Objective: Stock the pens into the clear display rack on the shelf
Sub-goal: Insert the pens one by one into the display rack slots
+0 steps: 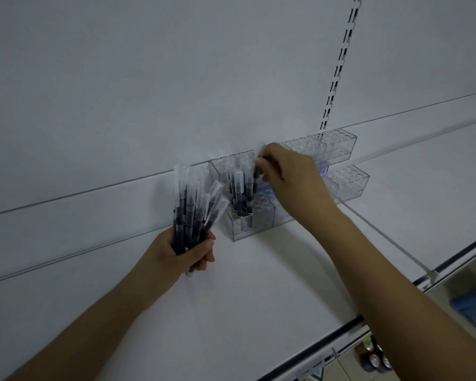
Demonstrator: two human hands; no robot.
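Observation:
A clear two-tier display rack (344, 185) with rows of round holes stands on the white shelf (259, 284) against the back panel. Several dark pens with frosted caps (241, 188) stand upright in its left end. My left hand (184, 253) grips a bundle of the same pens (193, 210), caps up, just left of the rack. My right hand (289, 174) hovers over the rack's left part and pinches one pen (258, 167) at its upper end, the pen pointing down into the holes.
A slotted metal upright (338, 64) runs up the back panel behind the rack. The shelf's front edge (349, 325) has a dark rail. Below at the right sit a blue bin (473, 306) and some cans (374, 361).

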